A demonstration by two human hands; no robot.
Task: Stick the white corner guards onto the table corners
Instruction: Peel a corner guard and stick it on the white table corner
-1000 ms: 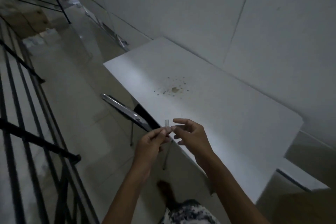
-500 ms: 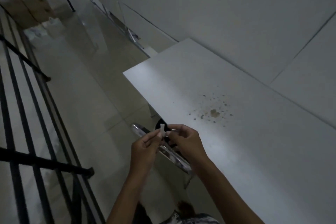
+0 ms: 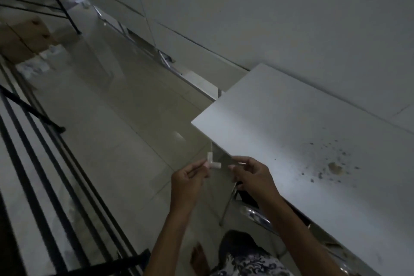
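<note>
**One corner guard in your left hand, beside the counter's near corner**

You have one white corner guard [image 3: 212,162] in view. Your left hand [image 3: 190,180] pinches it at the fingertips, in the air over the floor [image 3: 116,123], just left of the white counter [image 3: 302,132]. The guard's short arms meet at right angles; it sits below the counter's near left corner and does not touch it.

Your right hand [image 3: 253,175] is just beside the guard, over the counter's front edge, with its fingers curled and thumb and forefinger drawn together. Whether it pinches something thin, such as a strip of film, you cannot tell from this dim view.

Counted: two hands, one guard, one counter with two corners showing. On the counter lies one scatter of dark crumbs [image 3: 331,163] around a pale brown spot, well right of your hands. Under the front edge one chrome chair frame [image 3: 255,217] shows. A black railing [image 3: 44,163] runs along the left, and two brown cardboard boxes [image 3: 24,38] stand far back.

No brand, label or writing can be read anywhere.
</note>
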